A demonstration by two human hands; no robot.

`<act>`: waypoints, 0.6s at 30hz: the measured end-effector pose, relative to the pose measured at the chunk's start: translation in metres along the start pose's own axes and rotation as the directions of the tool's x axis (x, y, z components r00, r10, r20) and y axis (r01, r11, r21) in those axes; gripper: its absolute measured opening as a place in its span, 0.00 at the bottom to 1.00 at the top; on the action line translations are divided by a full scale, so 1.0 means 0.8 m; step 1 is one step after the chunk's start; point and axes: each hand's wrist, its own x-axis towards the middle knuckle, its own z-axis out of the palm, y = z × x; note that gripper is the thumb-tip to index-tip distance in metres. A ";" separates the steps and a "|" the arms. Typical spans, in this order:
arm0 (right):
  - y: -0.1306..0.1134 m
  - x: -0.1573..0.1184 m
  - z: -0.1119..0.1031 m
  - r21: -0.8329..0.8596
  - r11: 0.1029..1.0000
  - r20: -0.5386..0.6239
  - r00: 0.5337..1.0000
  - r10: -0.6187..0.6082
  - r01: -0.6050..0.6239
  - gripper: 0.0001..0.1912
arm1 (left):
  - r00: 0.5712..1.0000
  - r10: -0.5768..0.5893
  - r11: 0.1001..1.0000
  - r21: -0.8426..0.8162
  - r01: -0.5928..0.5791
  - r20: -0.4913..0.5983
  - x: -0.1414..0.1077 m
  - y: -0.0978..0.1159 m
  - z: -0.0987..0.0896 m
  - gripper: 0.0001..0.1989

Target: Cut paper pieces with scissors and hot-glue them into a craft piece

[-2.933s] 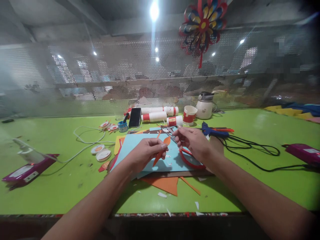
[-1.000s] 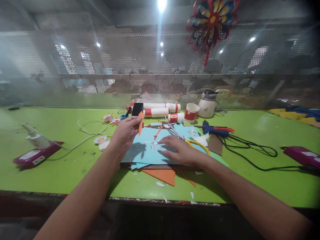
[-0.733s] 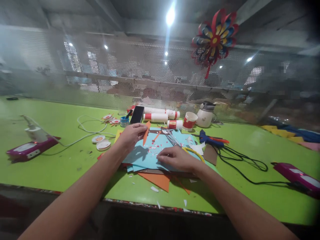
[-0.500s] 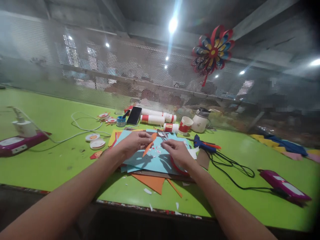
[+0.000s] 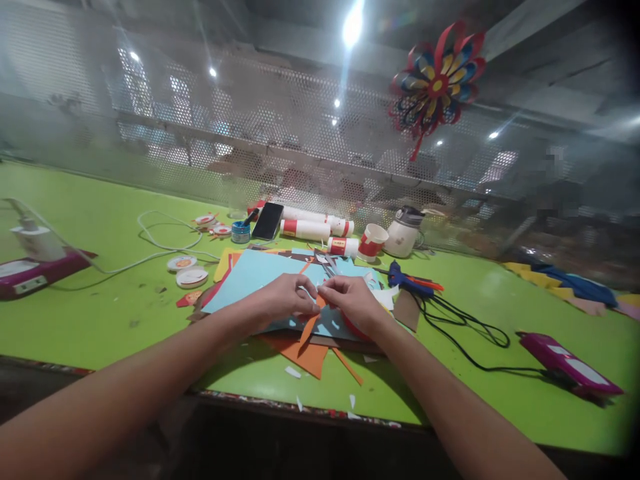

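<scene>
An orange paper strip [image 5: 311, 328] slants down between my hands, above light blue paper sheets [image 5: 240, 283]. My left hand [image 5: 294, 297] pinches it from the left, fingertips near its upper part. From the right, my right hand [image 5: 350, 300] has its thumb and fingers closed at the strip's top end, close to the left fingertips. Scissors [image 5: 329, 264] lie just beyond my hands on the blue paper. Under the sheets, a larger orange paper piece [image 5: 305, 359] sticks out toward the table's front edge.
Behind the paper are a phone [image 5: 268, 221], a blue jar [image 5: 241, 232], white-and-red paper rolls [image 5: 305, 230], a paper cup [image 5: 373, 242] and a kettle [image 5: 403, 233]. A blue glue gun [image 5: 407, 283] with a black cord and a purple power strip [image 5: 569, 365] are on the right.
My hands have come together, and my right hand now grips the orange strip too. The strip has moved down and to the right. The camera view has shifted slightly.
</scene>
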 end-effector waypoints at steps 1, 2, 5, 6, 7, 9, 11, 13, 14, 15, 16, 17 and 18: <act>-0.001 0.000 0.001 -0.042 0.999 0.016 1.000 -0.009 0.010 0.11 | 1.000 0.007 0.999 0.042 -0.006 -0.021 -0.002 -0.001 -0.002 0.09; -0.002 -0.001 0.002 -0.085 0.996 0.033 0.999 -0.021 0.024 0.10 | 0.999 0.022 0.996 0.090 -0.018 -0.049 -0.004 -0.002 -0.006 0.08; -0.003 -0.002 0.008 -0.214 0.973 0.087 0.994 -0.063 0.080 0.09 | 0.982 0.139 0.960 0.261 -0.101 -0.131 -0.014 -0.007 -0.019 0.03; -0.003 -0.002 0.010 -0.251 0.963 0.102 0.992 -0.077 0.100 0.09 | 0.974 0.188 0.938 0.317 -0.138 -0.131 -0.018 -0.009 -0.023 0.02; -0.003 -0.002 0.013 -0.283 0.952 0.114 0.989 -0.089 0.118 0.09 | 0.968 0.225 0.918 0.358 -0.172 -0.110 -0.023 -0.011 -0.025 0.02; -0.003 -0.001 0.017 -0.329 0.932 0.132 0.985 -0.111 0.150 0.08 | 0.953 0.303 0.848 0.452 -0.277 0.015 -0.034 -0.014 -0.025 0.05; -0.003 0.000 0.019 -0.357 0.918 0.143 0.981 -0.129 0.173 0.09 | 0.900 0.374 0.691 0.580 -0.432 0.225 -0.044 -0.015 -0.020 0.07; -0.005 0.001 0.020 -0.372 0.908 0.154 0.978 -0.144 0.192 0.08 | 0.832 0.385 0.478 0.685 -0.550 0.400 -0.051 -0.016 -0.015 0.09; -0.006 0.001 0.020 -0.376 0.905 0.158 0.976 -0.150 0.200 0.08 | 0.808 0.380 0.388 0.715 -0.581 0.450 -0.054 -0.017 -0.013 0.10; -0.006 0.002 0.020 -0.377 0.903 0.162 0.974 -0.156 0.207 0.08 | 0.797 0.377 0.330 0.735 -0.592 0.473 -0.055 -0.018 -0.012 0.10; -0.006 0.002 0.020 -0.376 0.902 0.163 0.973 -0.162 0.213 0.08 | 0.790 0.376 0.288 0.749 -0.596 0.484 -0.055 -0.019 -0.012 0.10; -0.006 0.002 0.021 -0.374 0.902 0.160 0.973 -0.168 0.217 0.08 | 0.782 0.380 0.256 0.756 -0.603 0.495 -0.054 -0.021 -0.012 0.11; -0.005 0.003 0.021 -0.370 0.903 0.153 0.973 -0.173 0.219 0.08 | 0.773 0.385 0.234 0.757 -0.611 0.505 -0.054 -0.023 -0.013 0.12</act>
